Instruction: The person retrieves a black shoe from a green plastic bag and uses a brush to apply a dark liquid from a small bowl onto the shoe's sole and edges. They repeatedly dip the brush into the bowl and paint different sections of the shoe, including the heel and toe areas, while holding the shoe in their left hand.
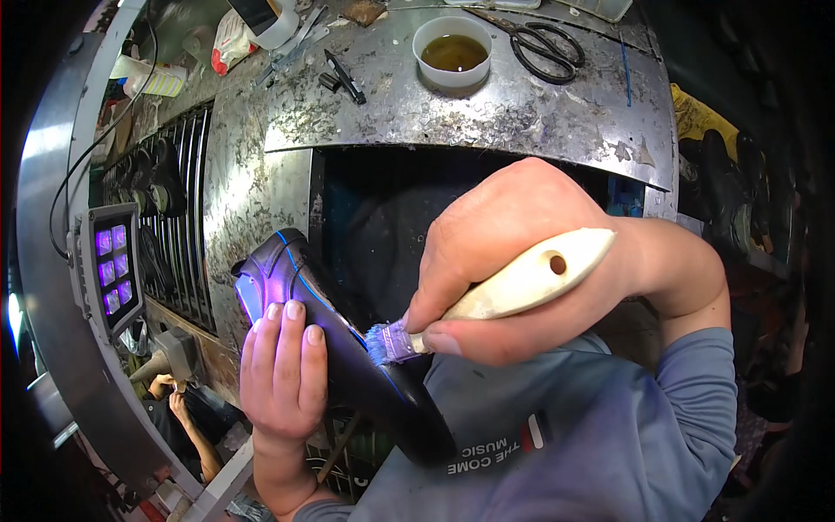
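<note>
A black shoe [370, 378] slants across the space in front of me, lit purple at its upper end, with a thin blue line along its edge. My left hand [285, 370] grips it, four fingers laid over its side and the thumb hidden. In my right hand [522, 235] is a flat paintbrush [522, 280] with a pale handle, pinched low by thumb and fingers. Its bristles touch the shoe along the blue line. Further off, a white plastic bowl [452, 78] of brownish liquid stands on the metal worktop [365, 122].
Right of the bowl lie black-handled scissors [544, 52]; left of it, a black pen [345, 78]. A lamp with purple lights [111, 270] stands at left, beside a barred rack [187, 217] with dark shoes. Another person's hands [170, 391] show at lower left.
</note>
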A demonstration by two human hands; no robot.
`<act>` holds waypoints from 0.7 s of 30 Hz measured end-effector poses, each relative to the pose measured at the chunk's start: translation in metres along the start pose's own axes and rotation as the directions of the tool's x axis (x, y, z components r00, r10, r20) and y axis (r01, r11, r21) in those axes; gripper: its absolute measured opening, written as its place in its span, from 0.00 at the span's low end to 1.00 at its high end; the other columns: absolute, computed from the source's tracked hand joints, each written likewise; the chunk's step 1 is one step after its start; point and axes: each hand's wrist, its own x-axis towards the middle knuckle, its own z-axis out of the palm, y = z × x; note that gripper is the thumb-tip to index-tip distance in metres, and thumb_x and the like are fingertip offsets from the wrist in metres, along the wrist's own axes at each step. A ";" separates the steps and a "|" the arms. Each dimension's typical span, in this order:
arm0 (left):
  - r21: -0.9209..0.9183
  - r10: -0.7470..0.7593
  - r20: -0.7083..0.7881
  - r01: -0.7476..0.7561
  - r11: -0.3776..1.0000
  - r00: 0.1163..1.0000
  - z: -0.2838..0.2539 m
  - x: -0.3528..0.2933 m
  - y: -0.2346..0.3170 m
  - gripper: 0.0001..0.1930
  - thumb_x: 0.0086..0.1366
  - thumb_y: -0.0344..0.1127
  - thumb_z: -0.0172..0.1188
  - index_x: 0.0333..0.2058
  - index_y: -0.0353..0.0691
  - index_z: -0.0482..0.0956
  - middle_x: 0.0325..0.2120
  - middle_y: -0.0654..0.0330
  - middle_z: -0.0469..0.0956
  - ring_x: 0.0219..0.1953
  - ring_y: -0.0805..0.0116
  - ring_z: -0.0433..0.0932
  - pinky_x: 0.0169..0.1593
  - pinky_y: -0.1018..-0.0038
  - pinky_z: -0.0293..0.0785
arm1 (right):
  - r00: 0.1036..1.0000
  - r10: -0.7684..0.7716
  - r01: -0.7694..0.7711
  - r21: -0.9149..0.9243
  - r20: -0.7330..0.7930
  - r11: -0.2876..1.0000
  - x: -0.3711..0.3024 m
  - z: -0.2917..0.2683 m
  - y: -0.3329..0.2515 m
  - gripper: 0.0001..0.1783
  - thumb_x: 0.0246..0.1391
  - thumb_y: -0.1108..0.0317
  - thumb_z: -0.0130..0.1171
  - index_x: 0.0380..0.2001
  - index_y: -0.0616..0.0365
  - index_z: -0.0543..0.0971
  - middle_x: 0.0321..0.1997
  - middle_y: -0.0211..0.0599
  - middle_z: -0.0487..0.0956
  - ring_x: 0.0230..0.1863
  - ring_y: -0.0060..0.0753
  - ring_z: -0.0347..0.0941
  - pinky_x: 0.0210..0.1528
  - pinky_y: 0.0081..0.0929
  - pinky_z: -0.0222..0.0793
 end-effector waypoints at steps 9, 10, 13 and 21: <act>-0.011 -0.121 0.050 0.121 0.993 0.991 0.009 -0.002 -0.003 0.15 0.69 0.25 0.57 0.54 0.28 0.75 0.51 0.41 0.81 0.51 0.41 0.83 0.52 0.53 0.82 | 0.998 -0.062 0.063 -0.045 0.021 0.997 0.001 0.001 -0.004 0.06 0.47 0.74 0.70 0.31 0.60 0.86 0.27 0.36 0.84 0.27 0.36 0.83 0.28 0.29 0.79; -0.012 -0.133 0.063 0.134 0.991 0.989 0.009 -0.002 -0.003 0.16 0.68 0.25 0.57 0.54 0.27 0.75 0.51 0.41 0.81 0.51 0.41 0.82 0.53 0.53 0.81 | 0.998 -0.059 0.060 -0.044 0.027 0.997 0.001 0.001 -0.006 0.06 0.47 0.75 0.70 0.31 0.60 0.86 0.26 0.36 0.84 0.27 0.36 0.83 0.27 0.28 0.79; -0.037 -0.185 0.118 0.190 0.981 0.976 0.007 -0.001 -0.001 0.21 0.64 0.26 0.59 0.56 0.26 0.74 0.52 0.40 0.81 0.53 0.40 0.81 0.56 0.52 0.79 | 0.998 -0.050 0.052 -0.053 0.038 0.997 0.002 0.000 -0.009 0.06 0.46 0.76 0.70 0.31 0.60 0.86 0.26 0.36 0.83 0.26 0.35 0.83 0.27 0.28 0.79; -0.127 -0.267 0.198 0.295 0.947 0.943 0.013 -0.008 -0.003 0.33 0.56 0.34 0.66 0.60 0.26 0.71 0.55 0.38 0.77 0.56 0.38 0.79 0.61 0.52 0.75 | 0.997 -0.024 0.030 -0.077 0.067 0.997 0.005 -0.004 -0.018 0.06 0.45 0.77 0.70 0.30 0.60 0.86 0.25 0.36 0.83 0.25 0.35 0.83 0.26 0.27 0.79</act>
